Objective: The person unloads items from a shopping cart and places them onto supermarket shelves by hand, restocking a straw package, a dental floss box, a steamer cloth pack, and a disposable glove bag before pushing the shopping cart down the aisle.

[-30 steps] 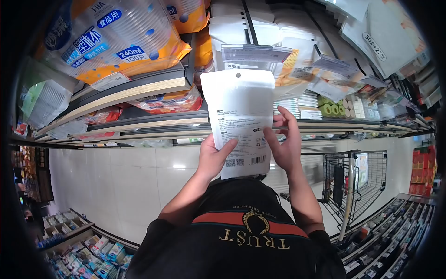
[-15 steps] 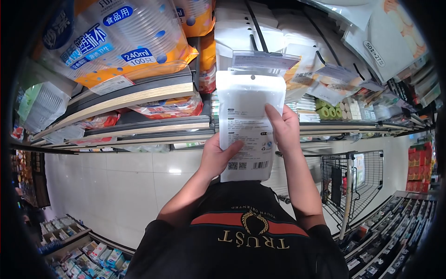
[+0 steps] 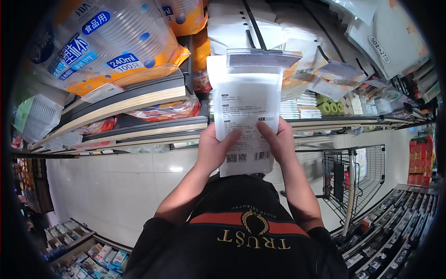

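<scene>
A flat white plastic package (image 3: 247,100) is held upright in front of me, its printed back with small text, codes and a barcode facing me. My left hand (image 3: 214,146) grips its left edge, thumb pressed on the front. On the right edge, my right hand (image 3: 280,143) is closed the same way, thumb over the text. The package's top passes behind a clear price tag holder (image 3: 264,59) at the end of a black hook. Behind it hang several similar white packages (image 3: 227,30). What the package contains is hidden.
Bags of plastic cups (image 3: 125,42) fill the upper left shelf, whose wooden edge (image 3: 134,101) juts toward me. More hanging packs (image 3: 385,42) are at upper right. A wire shopping cart (image 3: 357,181) stands at right. Stocked racks (image 3: 390,232) lie behind me.
The package has moved up and slightly left, its top now behind the price tag holder. My right hand has slid lower on its edge, level with the left.
</scene>
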Action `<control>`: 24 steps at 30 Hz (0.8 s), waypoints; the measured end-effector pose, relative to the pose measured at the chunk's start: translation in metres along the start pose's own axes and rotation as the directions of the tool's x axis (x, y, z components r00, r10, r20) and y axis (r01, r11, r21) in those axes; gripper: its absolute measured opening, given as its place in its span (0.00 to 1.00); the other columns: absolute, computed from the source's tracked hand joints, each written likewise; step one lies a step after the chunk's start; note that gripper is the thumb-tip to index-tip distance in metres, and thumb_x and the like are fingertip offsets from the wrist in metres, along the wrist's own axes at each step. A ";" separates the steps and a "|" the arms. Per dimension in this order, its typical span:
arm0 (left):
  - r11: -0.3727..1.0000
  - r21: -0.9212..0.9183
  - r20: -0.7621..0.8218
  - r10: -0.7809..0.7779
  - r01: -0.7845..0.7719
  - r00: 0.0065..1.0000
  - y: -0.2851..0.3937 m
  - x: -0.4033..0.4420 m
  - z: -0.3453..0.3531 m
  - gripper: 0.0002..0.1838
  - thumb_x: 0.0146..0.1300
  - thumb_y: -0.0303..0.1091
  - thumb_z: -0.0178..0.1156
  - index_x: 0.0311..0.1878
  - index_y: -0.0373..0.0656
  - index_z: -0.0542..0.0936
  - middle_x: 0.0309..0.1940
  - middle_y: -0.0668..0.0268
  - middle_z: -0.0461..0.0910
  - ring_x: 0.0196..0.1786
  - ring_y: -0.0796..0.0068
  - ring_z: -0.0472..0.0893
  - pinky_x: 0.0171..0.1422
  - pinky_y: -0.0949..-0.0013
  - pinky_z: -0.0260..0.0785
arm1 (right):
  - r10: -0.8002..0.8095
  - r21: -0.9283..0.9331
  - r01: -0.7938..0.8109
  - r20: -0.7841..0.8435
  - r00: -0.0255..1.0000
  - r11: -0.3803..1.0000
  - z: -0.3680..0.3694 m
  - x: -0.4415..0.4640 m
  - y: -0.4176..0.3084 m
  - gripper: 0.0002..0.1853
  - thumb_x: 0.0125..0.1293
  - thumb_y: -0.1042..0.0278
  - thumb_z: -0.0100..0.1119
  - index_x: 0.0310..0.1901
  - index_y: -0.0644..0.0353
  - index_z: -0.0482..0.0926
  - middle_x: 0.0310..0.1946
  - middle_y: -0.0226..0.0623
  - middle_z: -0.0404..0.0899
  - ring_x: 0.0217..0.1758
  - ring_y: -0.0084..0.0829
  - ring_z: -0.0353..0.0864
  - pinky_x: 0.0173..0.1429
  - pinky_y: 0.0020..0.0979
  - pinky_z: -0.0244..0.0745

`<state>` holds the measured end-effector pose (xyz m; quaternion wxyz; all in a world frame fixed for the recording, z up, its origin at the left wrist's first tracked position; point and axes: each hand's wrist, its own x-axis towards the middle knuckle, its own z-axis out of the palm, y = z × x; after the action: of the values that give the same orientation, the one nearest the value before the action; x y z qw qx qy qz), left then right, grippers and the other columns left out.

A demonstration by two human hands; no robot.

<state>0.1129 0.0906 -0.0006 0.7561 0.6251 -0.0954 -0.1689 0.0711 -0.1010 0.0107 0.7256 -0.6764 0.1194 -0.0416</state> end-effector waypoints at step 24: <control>0.976 -0.188 -0.079 0.100 -0.113 0.992 0.027 0.025 0.017 0.14 0.70 0.28 0.64 0.56 0.32 0.81 0.50 0.61 0.86 0.50 0.77 0.83 0.57 0.70 0.74 | 0.115 0.207 -0.196 0.350 0.930 0.959 -0.022 -0.064 0.040 0.08 0.65 0.75 0.66 0.43 0.67 0.83 0.34 0.38 0.86 0.34 0.25 0.86 0.40 0.25 0.80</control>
<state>0.1338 0.0700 0.0278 0.8236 0.5488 -0.0856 -0.1147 0.0003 -0.1053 -0.0224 0.8120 -0.5700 0.0421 0.1179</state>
